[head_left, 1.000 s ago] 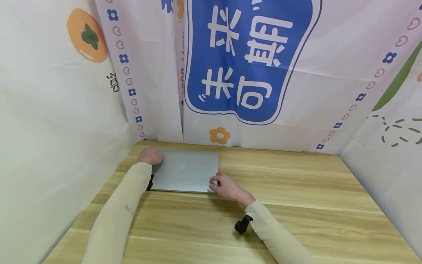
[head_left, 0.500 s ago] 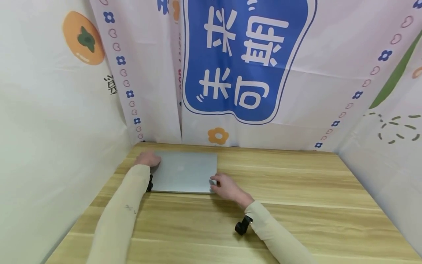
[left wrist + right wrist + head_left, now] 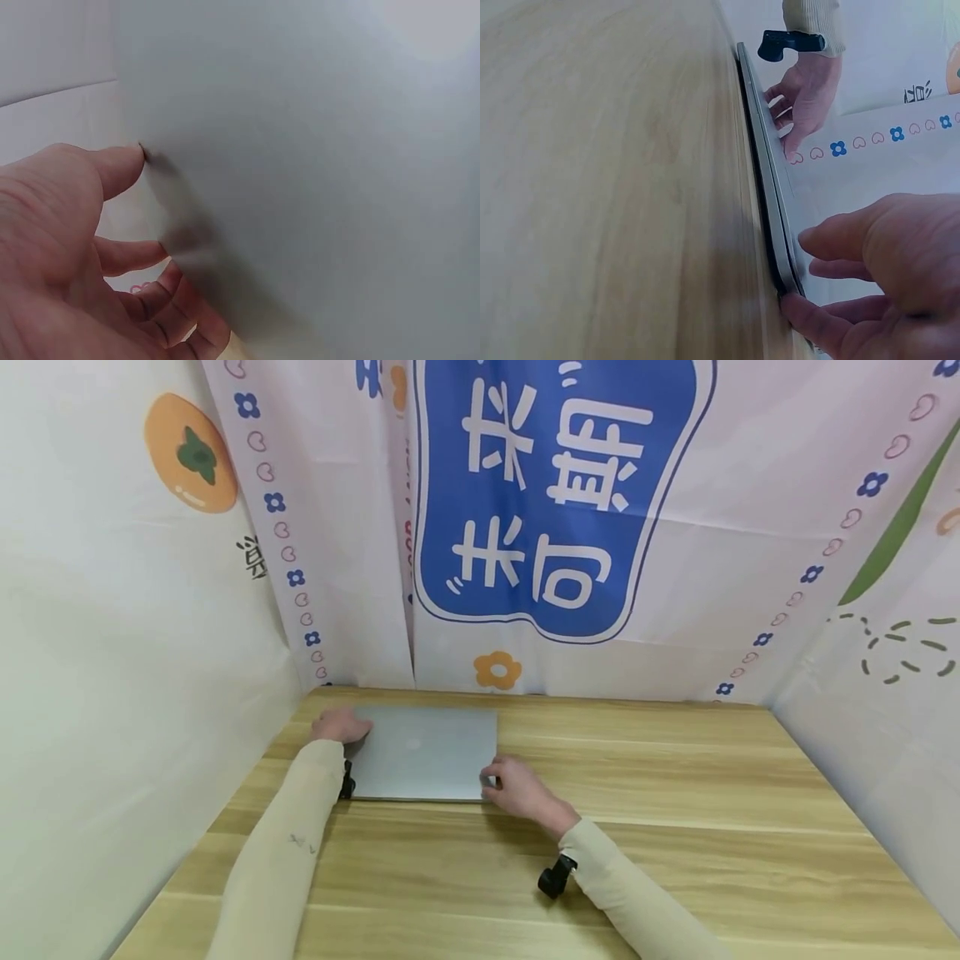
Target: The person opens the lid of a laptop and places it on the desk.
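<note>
A closed silver laptop (image 3: pixel 427 756) lies flat near the back left of the wooden table. My left hand (image 3: pixel 341 727) grips its left side; in the left wrist view the thumb of that hand (image 3: pixel 60 232) meets the laptop's edge (image 3: pixel 300 165), while the other fingers bend around at the same edge. At the front right corner, my right hand (image 3: pixel 521 789) holds the laptop between thumb and fingers. From the right wrist, the thumb of the right hand (image 3: pixel 885 277) is by the lid and a fingertip touches the corner of the laptop (image 3: pixel 769 180).
The wooden table (image 3: pixel 637 868) extends to the right and in front of the laptop. Printed white cloth (image 3: pixel 360 635) hangs behind it and along both sides, close to the left hand. A black wrist camera (image 3: pixel 555 877) is strapped to the right forearm.
The fingers of my right hand have drawn a little closer together at the laptop's corner. My left hand stays on the left side, and the head view has shifted slightly.
</note>
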